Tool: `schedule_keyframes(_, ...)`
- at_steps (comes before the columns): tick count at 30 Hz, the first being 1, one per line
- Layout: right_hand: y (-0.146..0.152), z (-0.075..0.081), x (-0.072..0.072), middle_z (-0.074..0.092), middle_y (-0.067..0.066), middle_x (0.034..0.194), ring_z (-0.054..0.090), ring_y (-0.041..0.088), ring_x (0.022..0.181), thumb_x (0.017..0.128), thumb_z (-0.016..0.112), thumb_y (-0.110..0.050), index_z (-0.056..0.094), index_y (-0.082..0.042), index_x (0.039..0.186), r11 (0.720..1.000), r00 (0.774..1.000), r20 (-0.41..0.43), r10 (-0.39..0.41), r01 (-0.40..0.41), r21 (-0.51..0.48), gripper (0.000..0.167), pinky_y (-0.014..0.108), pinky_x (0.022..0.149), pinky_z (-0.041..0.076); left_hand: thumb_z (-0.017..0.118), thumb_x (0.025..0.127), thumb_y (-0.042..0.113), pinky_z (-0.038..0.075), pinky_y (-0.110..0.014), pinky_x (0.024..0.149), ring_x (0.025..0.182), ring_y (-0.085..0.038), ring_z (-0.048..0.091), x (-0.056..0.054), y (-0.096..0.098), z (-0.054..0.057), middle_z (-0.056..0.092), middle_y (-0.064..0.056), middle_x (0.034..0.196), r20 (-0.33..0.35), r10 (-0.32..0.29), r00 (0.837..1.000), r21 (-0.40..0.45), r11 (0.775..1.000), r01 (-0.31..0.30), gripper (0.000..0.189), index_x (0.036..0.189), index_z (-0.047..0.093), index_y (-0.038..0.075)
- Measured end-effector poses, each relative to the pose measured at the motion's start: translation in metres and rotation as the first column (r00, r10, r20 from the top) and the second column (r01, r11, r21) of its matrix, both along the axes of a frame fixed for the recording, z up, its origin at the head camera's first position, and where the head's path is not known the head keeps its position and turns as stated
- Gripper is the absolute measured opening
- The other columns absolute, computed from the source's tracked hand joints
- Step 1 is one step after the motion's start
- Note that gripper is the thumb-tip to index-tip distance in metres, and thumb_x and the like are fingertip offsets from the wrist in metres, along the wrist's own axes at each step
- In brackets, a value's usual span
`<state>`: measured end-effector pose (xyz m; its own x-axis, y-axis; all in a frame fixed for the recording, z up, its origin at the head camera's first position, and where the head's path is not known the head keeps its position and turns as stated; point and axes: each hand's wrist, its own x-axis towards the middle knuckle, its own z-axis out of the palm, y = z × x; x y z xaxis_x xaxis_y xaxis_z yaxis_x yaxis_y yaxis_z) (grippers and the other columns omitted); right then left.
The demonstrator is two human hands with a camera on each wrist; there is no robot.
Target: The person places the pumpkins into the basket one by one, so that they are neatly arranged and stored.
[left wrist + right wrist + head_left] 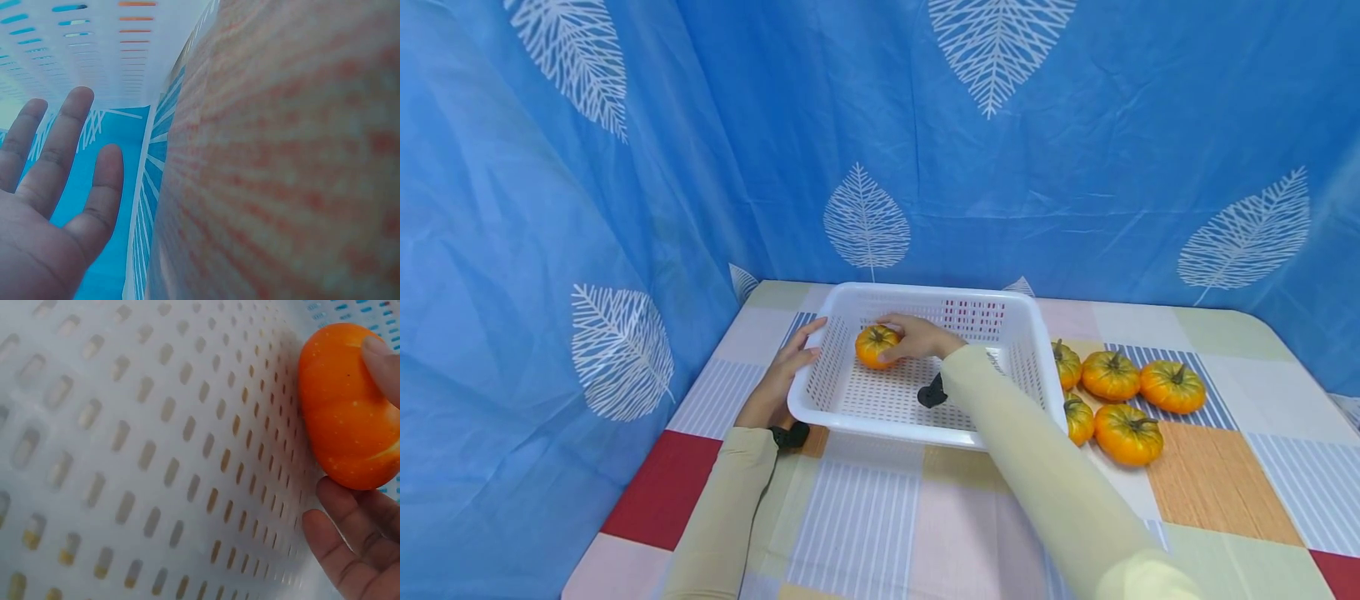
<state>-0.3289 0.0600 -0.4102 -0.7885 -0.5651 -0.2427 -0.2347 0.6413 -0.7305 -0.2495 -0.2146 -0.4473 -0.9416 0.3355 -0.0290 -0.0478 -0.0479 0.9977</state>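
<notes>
A white plastic basket (880, 427) with slotted sides stands on the table. Inside it, toward the left end, my right hand (917, 337) grips a small orange pumpkin (874, 348). In the right wrist view the thumb lies on one side of the pumpkin (344, 406) and the fingers on the other, close over the slotted floor. My left hand (786, 371) is at the basket's left end, fingertips right at the rim. The left wrist view shows this hand's fingers (62, 137) extended and spread beside the basket's slotted wall (100, 56).
Right of the basket several more pumpkins (1127, 435) lie grouped on the patchwork tablecloth (865, 517), the nearest ones partly hidden by the basket wall. A blue curtain (760, 125) with white leaf prints hangs behind the table and along its left side.
</notes>
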Motion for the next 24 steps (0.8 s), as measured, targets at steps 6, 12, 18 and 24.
schedule_keyframes(6,-0.006,-0.002,-0.001,0.049,0.021,0.162,0.048,0.040,0.146,0.100,0.079,-0.024,0.046,-0.009,0.159,0.999,0.999,0.019,-0.049,0.050,-0.010,0.069,0.054,0.124,0.037,0.048,0.110,0.030,0.054,-0.058,0.105,0.143,-0.049,0.044,0.001,0.000,0.001,0.020,-0.006,0.178,0.005,0.000,1.000,-0.016,1.000,0.000,0.071,0.174,0.018,0.030)
schedule_keyframes(12,-0.012,-0.001,-0.002,0.052,0.021,0.158,0.051,0.038,0.143,0.099,0.080,-0.023,0.050,-0.006,0.154,0.997,0.997,0.008,-0.071,0.071,-0.005,0.066,0.052,0.123,0.039,0.047,0.110,0.029,0.050,-0.064,0.106,0.144,-0.051,0.041,-0.001,0.001,0.003,0.017,-0.008,0.179,0.012,-0.007,1.000,-0.009,1.000,0.007,0.070,0.174,0.017,0.027)
schedule_keyframes(18,-0.015,-0.001,-0.001,0.055,0.018,0.157,0.052,0.037,0.141,0.099,0.080,-0.023,0.052,-0.009,0.157,0.996,0.996,-0.014,-0.084,0.084,0.001,0.066,0.052,0.121,0.042,0.045,0.109,0.026,0.045,-0.069,0.110,0.146,-0.052,0.038,-0.003,0.000,0.001,0.013,-0.011,0.180,-0.007,-0.006,1.000,-0.011,1.000,0.006,0.071,0.174,0.016,0.024)
schedule_keyframes(24,-0.015,0.000,0.001,0.051,0.017,0.162,0.050,0.038,0.144,0.101,0.077,-0.026,0.049,-0.010,0.161,0.997,0.997,-0.022,-0.079,0.079,0.009,0.068,0.052,0.123,0.040,0.043,0.110,0.024,0.045,-0.068,0.111,0.146,-0.051,0.038,-0.005,-0.001,-0.001,0.014,-0.012,0.180,-0.017,-0.008,1.000,-0.010,1.000,0.008,0.069,0.174,0.016,0.022)
